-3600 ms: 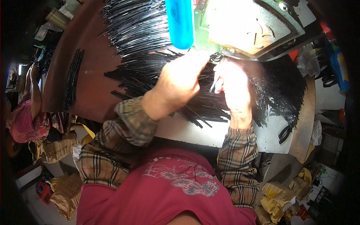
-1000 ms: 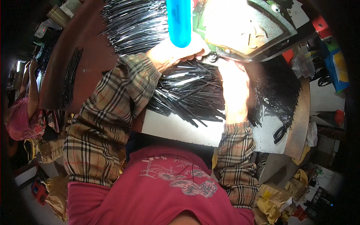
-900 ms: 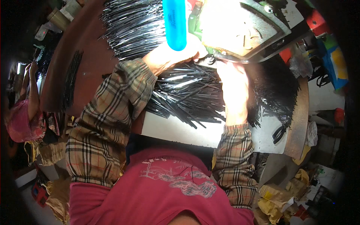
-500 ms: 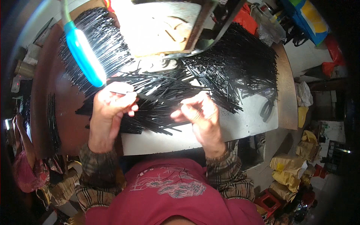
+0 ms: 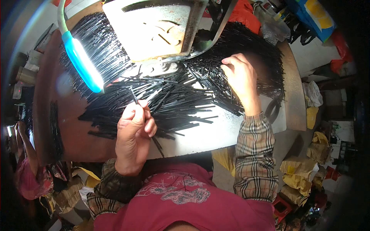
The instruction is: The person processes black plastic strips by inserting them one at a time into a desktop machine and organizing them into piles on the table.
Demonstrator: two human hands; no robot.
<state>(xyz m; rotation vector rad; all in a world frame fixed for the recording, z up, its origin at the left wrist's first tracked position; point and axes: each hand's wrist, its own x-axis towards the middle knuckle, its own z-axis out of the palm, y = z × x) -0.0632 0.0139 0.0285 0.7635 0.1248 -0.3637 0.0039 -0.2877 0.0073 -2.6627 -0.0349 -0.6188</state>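
My left hand (image 5: 135, 131) is closed in a pinch around a thin black strip (image 5: 133, 95), which sticks up past the fingertips; its lower end comes out below the hand. My right hand (image 5: 243, 79) is over the right-hand heap of black strips (image 5: 266, 57), its thumb and forefinger slightly apart and nothing visible between them. Between the hands and the machine, loose black strips (image 5: 169, 96) lie crisscrossed on the table. A neater bundle of black strips (image 5: 96, 42) lies at the far left.
A metal machine (image 5: 154, 30) stands at the table's far middle, brightly lit by a blue-rimmed lamp (image 5: 83, 61) on a bendable neck. The pale table top (image 5: 216, 134) ends close to my body. A black looped thing (image 5: 274, 109) lies near the right edge. At far left shows another person's arm (image 5: 27, 142).
My right hand has moved away from the left, out to the right-hand heap. My left hand has come nearer to me and rightward, with the strip now pointing up.
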